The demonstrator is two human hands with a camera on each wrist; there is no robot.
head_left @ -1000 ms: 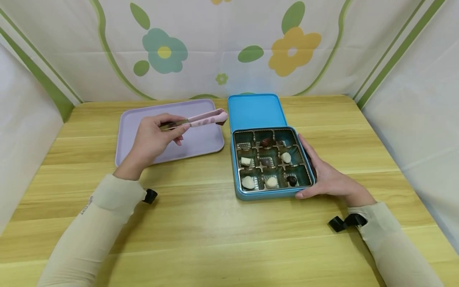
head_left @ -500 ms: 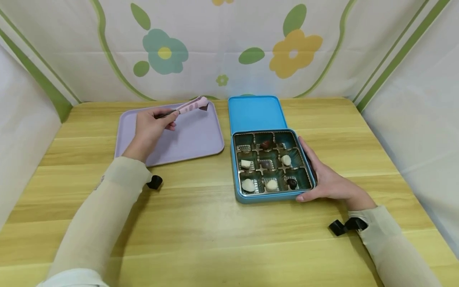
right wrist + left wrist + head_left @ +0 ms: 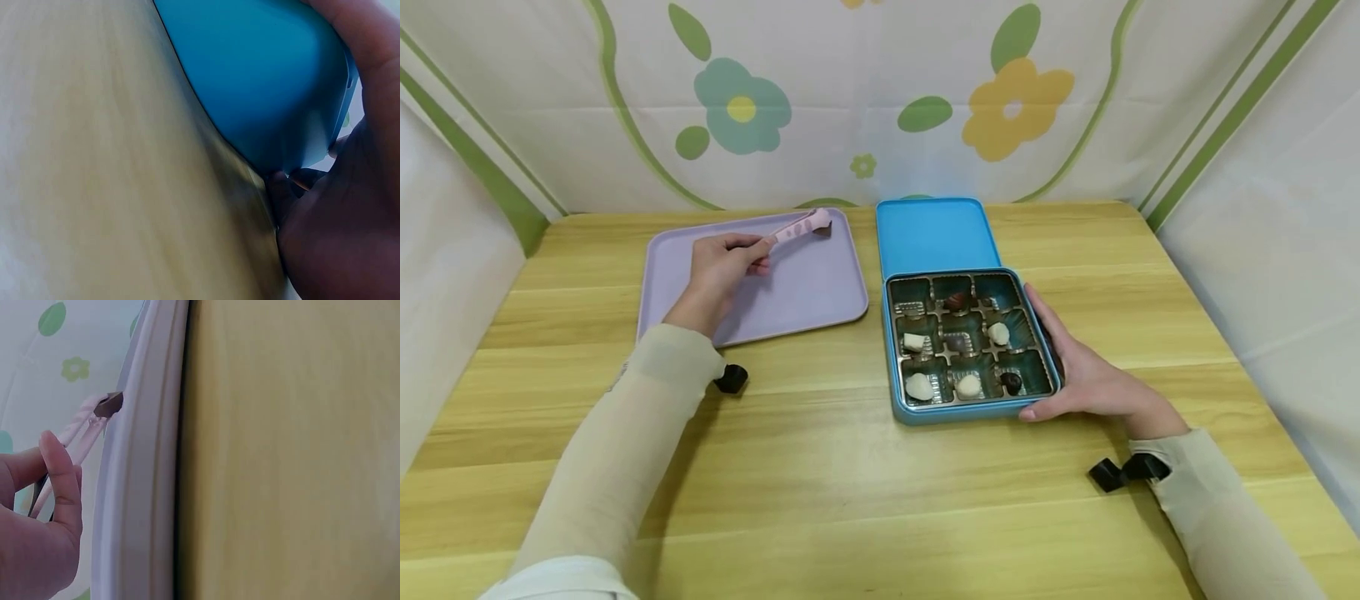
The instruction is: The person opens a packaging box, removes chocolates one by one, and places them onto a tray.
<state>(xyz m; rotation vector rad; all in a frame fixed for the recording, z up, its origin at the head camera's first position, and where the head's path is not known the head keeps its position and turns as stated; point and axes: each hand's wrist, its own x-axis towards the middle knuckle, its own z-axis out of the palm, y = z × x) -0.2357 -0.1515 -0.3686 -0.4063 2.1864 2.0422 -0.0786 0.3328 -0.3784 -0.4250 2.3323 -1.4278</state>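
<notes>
My left hand [image 3: 718, 271] pinches a pair of pink tongs [image 3: 793, 228] over the purple tray [image 3: 816, 287]. A dark brown piece of chocolate [image 3: 109, 404] sits between the tong tips, close over the tray's far right corner. My right hand [image 3: 1090, 379] grips the right side of the blue tin [image 3: 955, 414], thumb at its front corner and fingers along its side. Inside the tin, a gold divided insert [image 3: 946, 360] carries white chocolates [image 3: 919, 386], a dark round one [image 3: 1011, 383] and a brown one [image 3: 956, 302], each in its own compartment.
The tin's blue lid [image 3: 934, 237] lies open behind it, toward the flowered curtain [image 3: 865, 83] at the back of the table. White cloth walls [image 3: 1285, 167] close in both sides. The wooden table [image 3: 850, 500] extends toward me in front.
My left hand has moved left and away from me, carrying the tongs and chocolate from near the tin to the tray's far right corner. The right hand stays on the tin.
</notes>
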